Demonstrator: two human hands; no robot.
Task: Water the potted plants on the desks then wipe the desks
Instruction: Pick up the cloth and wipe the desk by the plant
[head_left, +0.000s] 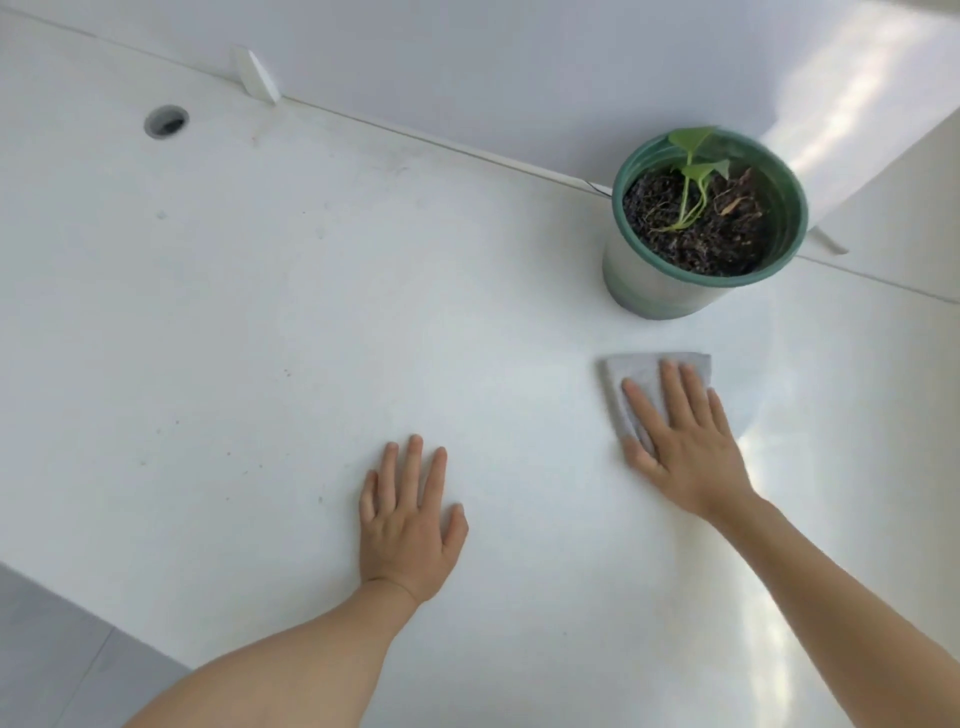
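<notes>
Both hands lie flat on the desk (260, 338). The right hand (685, 447) is spread with straight fingers on a folded grey cloth (636, 376), pressing it down rather than gripping it; the palm's weight seems meant to keep the whole pad in contact with the surface as it slides. The left hand (408, 525) is also released, fingers relaxed and fanned on bare desk nearer the front edge and well apart from the cloth. It holds nothing, and I judge it is there as a prop while the person leans forward.

The cloth sits just in front of the pot (654, 283), near it but not touching. The pot stands upright toward the back right, close to the partition (467, 67), with a small green plant (693, 176) in dark soil (691, 228). Whether the soil is wet cannot be told.

This looks like the wiping step, worked at the right side. Faint specks dot the desk to the left, so that stretch likely needs passes. The ground under and behind the pot can only be reached by shifting it.

At back left are a round cable hole (166, 121) and a white bracket (254, 73) at the partition's foot.
</notes>
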